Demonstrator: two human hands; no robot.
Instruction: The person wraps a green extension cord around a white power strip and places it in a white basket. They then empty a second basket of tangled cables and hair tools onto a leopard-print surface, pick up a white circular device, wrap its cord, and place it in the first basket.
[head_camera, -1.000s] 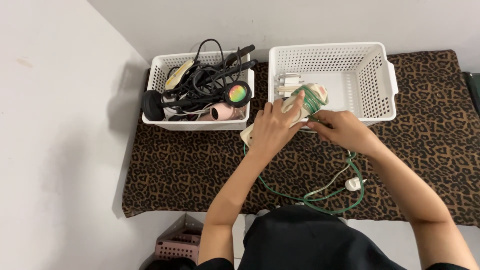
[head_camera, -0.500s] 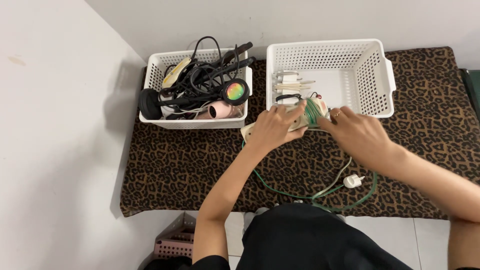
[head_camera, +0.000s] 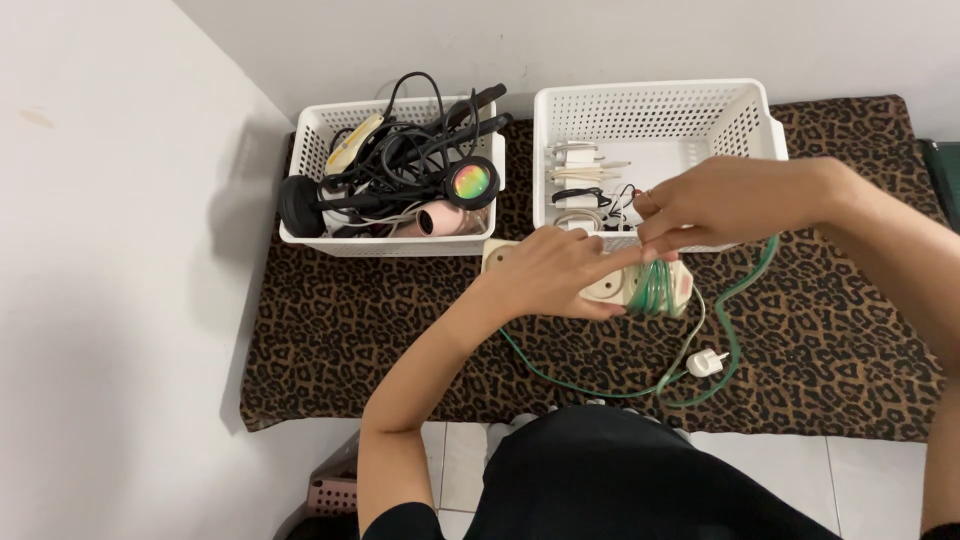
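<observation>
The left hand (head_camera: 550, 275) grips a cream power strip (head_camera: 610, 285) and holds it level above the leopard-print cloth (head_camera: 380, 340), just in front of the two white baskets. Its fingers are wrapped over the top of the strip and closed on it, the index finger stretched along the strip toward its right end. That end carries several turns of green cord (head_camera: 655, 290) wound around it, just past the left fingertips.

The right hand (head_camera: 720, 200) is raised above and a little behind the strip's wound end, over the front wall of the right basket (head_camera: 760, 130). Its fingers are pinched together on the green cord, which runs from the hand down the right side in a long curve, sweeps across the cloth near the person's body and comes back up to the strip. A thin pale cable lies alongside this loop and ends in a white plug (head_camera: 706, 362) resting on the cloth, well apart from both hands.

The right basket holds a few small white chargers and thin black leads along its left side. The left basket (head_camera: 320, 130) is heaped with black cables, a hair tool, a round device with a rainbow-coloured face (head_camera: 472, 182) and a pink dryer (head_camera: 440, 220)
</observation>
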